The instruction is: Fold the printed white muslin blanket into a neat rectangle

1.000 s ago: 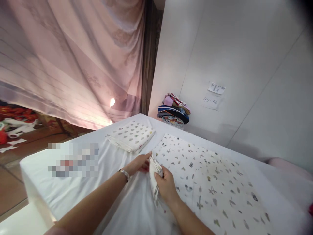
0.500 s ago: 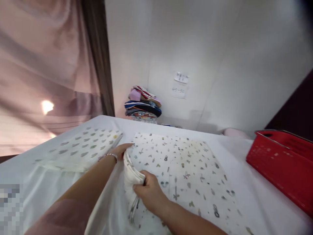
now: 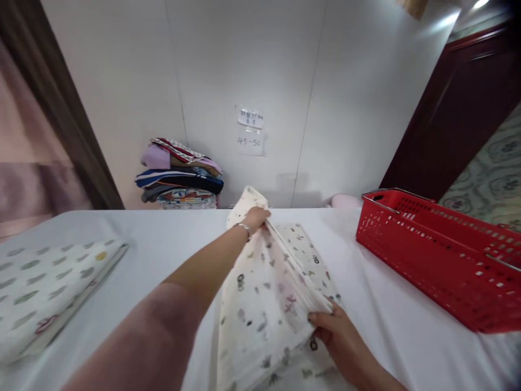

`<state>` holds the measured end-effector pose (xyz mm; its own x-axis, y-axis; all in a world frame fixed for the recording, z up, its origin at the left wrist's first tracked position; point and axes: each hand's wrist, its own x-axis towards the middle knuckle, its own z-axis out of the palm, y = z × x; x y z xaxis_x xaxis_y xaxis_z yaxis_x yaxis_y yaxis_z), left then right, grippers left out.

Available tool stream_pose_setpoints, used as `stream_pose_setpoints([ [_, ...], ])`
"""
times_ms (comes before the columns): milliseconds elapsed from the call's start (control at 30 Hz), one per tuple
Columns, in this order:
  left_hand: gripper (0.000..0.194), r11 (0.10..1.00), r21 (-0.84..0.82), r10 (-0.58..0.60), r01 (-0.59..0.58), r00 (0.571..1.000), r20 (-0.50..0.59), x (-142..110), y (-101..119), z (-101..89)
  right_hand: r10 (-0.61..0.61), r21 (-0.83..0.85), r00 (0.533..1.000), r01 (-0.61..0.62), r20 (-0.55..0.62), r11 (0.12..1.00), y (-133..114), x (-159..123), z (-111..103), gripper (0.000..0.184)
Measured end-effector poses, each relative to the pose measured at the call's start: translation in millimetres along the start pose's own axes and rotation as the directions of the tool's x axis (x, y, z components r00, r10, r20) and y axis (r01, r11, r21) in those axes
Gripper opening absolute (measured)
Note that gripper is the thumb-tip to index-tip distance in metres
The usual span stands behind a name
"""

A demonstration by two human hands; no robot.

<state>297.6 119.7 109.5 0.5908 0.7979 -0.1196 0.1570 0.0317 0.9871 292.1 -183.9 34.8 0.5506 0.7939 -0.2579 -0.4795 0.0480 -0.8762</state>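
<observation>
Mostly matt cloth before you, with plastic, metal and paper around it

Your printed cloth looks thin, matt and softly creased; the folded cloth to your left is matt too, and the sheet beneath them is smooth fabric. The red basket looks like slightly glossy perforated plastic with a thin metal handle. The wall looks smooth with a dull sheen, its notes paper
</observation>
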Motion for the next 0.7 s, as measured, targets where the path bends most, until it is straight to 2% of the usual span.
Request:
stream_pose_setpoints([
  [67,0.026,1.000,0.027,-0.007,0.004,0.995,0.104,0,-6,46.0,-0.001,0.015,0.998,0.002,-0.070,1.000,-2,-5,-34,0.037],
  [100,0.028,0.999,0.046,-0.013,0.007,0.990,0.141,-3,-13,62.5,0.009,0.016,0.996,-0.008,-0.090,1.000,-3,-7,-49,0.035],
  [133,0.031,0.998,0.068,-0.018,0.007,0.985,0.170,-6,-20,73.9,0.027,0.014,0.994,-0.026,-0.104,1.000,-3,-9,-61,0.034],
  [200,0.034,0.992,0.123,-0.015,-0.010,0.980,0.200,-15,-37,80.5,0.070,0.002,0.990,-0.070,-0.126,0.998,-4,-13,-78,0.032],
  [233,0.035,0.988,0.154,-0.005,-0.027,0.979,0.204,-20,-46,76.1,0.093,-0.008,0.987,-0.095,-0.132,0.995,-5,-14,-84,0.033],
  [300,0.034,0.972,0.225,0.030,-0.072,0.982,0.186,-31,-60,54.5,0.139,-0.035,0.981,-0.145,-0.139,0.989,-7,-13,-91,0.036],
  [400,0.028,0.932,0.337,0.093,-0.134,0.986,0.135,-51,-75,4.3,0.191,-0.131,0.973,-0.208,-0.130,0.969,-15,-3,-99,0.040],
  [467,0.028,0.849,0.491,0.168,-0.195,0.981,0.099,-67,-83,-28.7,0.203,-0.237,0.968,-0.233,-0.146,0.943,-23,7,-104,0.041],
  [533,0.032,0.774,0.599,0.206,-0.204,0.976,0.067,-84,-92,-53.2,0.213,-0.341,0.965,-0.255,-0.154,0.905,-32,20,-107,0.040],
  [600,0.036,0.737,0.651,0.208,-0.182,0.977,0.038,-100,-100,-66.4,0.250,-0.428,0.958,-0.285,-0.138,0.858,-40,33,-108,0.040],
  [700,0.035,0.708,0.674,0.235,-0.210,0.970,0.056,-118,-105,-67.6,0.282,-0.551,0.949,-0.312,-0.140,0.774,-48,45,-105,0.044],
])
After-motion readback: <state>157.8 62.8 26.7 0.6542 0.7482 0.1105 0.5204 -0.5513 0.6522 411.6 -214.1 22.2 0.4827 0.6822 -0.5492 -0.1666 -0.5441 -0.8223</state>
